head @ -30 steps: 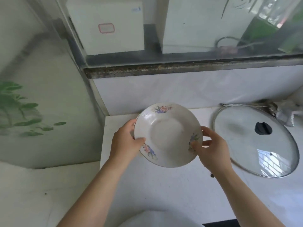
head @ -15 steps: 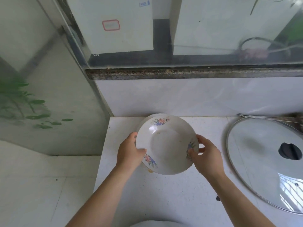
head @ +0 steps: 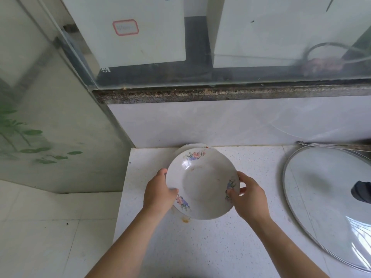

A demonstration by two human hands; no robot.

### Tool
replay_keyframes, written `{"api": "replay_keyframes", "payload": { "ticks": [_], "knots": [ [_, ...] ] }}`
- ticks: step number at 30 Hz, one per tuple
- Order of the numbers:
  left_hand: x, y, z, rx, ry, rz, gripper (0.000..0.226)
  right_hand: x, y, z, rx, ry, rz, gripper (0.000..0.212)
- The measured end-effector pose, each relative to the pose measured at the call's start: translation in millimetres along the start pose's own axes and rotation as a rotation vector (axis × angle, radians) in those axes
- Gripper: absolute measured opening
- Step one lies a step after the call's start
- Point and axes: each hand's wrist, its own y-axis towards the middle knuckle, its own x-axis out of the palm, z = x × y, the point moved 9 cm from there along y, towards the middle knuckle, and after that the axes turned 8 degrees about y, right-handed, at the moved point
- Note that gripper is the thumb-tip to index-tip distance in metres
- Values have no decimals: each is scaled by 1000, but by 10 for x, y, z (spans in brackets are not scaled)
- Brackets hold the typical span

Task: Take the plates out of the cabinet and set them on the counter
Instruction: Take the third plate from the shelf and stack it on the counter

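- Left grip (head: 158, 194) and right grip (head: 251, 199) grasp opposite rims of the flowered plate (head: 202, 185).
- It is tilted over the table (head: 200, 247); a glass lid (head: 325, 207) lies apart, at right.

Plate: white floral ceramic plate (head: 202, 185) being held tilted above white speckled counter (head: 200, 247).
Hands: left hand (head: 158, 194), right hand (head: 250, 199) gripping opposite rims.
Lid: round glass lid (head: 321, 197) lying rightward.

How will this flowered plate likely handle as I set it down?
Likely stiff and breakable: the plate looks like glazed ceramic. Its glossy surface may be slippery, so the left hand and right hand gripping opposite rims helps.
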Motion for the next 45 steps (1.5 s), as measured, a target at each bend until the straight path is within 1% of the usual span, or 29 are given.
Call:
{"api": "replay_keyframes", "payload": {
  "ticks": [11, 33, 38, 45],
  "knots": [
    [127, 172, -73, 3, 24, -11, 51, 55, 103, 28, 4, -3, 4, 41],
    [122, 293, -90, -2, 125, 59, 51, 156, 197, 45, -41, -45, -11, 39],
    [102, 291, -77, 3, 124, 71, 50, 176, 222, 58, -16, -52, -10, 37],
    [95, 261, -88, 20, 115, 72, 53, 208, 242, 60, -22, -69, -5, 40]
  ]
}}
